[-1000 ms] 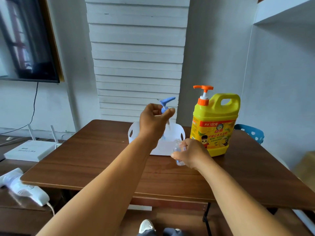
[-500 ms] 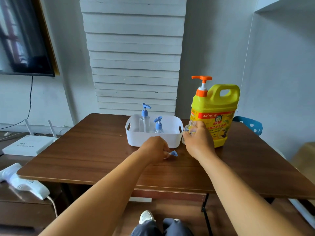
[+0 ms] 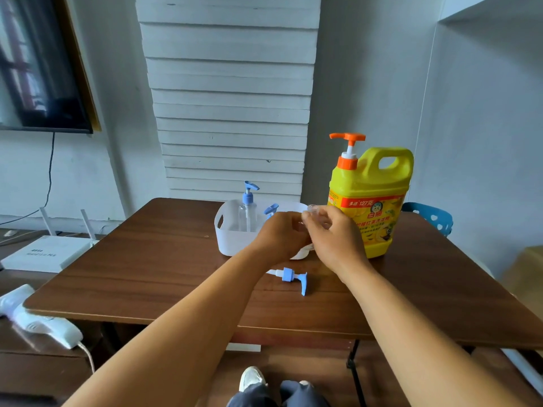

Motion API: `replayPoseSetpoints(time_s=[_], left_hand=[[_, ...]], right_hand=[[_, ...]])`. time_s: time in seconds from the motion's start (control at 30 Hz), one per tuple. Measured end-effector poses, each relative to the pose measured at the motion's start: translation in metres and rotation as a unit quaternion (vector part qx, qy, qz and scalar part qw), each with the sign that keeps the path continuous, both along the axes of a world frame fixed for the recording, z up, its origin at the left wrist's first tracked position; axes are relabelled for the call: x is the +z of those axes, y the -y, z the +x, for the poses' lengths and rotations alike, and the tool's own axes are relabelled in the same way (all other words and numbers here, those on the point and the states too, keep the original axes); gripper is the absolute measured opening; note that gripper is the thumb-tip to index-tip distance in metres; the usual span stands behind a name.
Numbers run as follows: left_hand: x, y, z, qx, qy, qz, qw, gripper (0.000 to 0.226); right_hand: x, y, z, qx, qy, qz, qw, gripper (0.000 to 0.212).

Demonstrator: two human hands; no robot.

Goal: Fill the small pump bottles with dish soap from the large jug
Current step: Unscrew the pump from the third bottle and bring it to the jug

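Fingers of the right hand point(image 3: 332, 236) clamp a small clear bottle point(image 3: 313, 211), open-necked, beside the yellow jug point(image 3: 370, 207) at the table's point(image 3: 147, 259) far right, likely nearing its pump. Left hand point(image 3: 282, 236) curls against it; its grip is unclear. The removed pump head point(image 3: 289, 276) lies mid-table, two bottles wait in the white basket point(image 3: 232, 239).

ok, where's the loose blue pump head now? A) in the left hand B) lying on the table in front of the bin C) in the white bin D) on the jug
B: the pump head lies on its side on the table, nearer the camera than the bin, with neither hand touching it.
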State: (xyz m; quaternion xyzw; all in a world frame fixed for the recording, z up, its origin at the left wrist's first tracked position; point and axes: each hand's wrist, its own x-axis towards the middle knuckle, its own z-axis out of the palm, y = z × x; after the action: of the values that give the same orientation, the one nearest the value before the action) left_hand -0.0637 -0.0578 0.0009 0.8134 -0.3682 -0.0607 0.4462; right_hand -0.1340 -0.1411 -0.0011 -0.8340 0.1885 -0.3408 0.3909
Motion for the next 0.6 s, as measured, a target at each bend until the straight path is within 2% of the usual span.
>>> replayPoseSetpoints(time_s=[0.1, 0.2, 0.3, 0.37, 0.5, 0.6], left_hand=[[0.002, 0.002, 0.001, 0.019, 0.011, -0.042, 0.999, 0.016], [0.013, 0.009, 0.001, 0.024, -0.035, -0.11, 0.993, 0.031], [0.029, 0.018, 0.004, 0.035, -0.048, -0.148, 0.987, 0.043], [0.036, 0.023, 0.007, 0.038, -0.042, -0.156, 0.986, 0.042], [0.051, 0.04, 0.015, 0.052, -0.01, -0.173, 0.983, 0.033], [0.06, 0.047, 0.02, 0.07, 0.021, -0.161, 0.984, 0.034]], right_hand=[[0.009, 0.004, -0.001, 0.003, 0.026, -0.03, 0.999, 0.03], [0.024, 0.017, 0.004, -0.032, 0.096, -0.059, 0.993, 0.032], [0.044, 0.036, 0.011, -0.086, 0.188, -0.108, 0.972, 0.02], [0.057, 0.046, 0.015, -0.113, 0.215, -0.133, 0.961, 0.016], [0.083, 0.071, 0.024, -0.129, 0.189, -0.155, 0.961, 0.031], [0.094, 0.082, 0.028, -0.108, 0.143, -0.159, 0.971, 0.03]])
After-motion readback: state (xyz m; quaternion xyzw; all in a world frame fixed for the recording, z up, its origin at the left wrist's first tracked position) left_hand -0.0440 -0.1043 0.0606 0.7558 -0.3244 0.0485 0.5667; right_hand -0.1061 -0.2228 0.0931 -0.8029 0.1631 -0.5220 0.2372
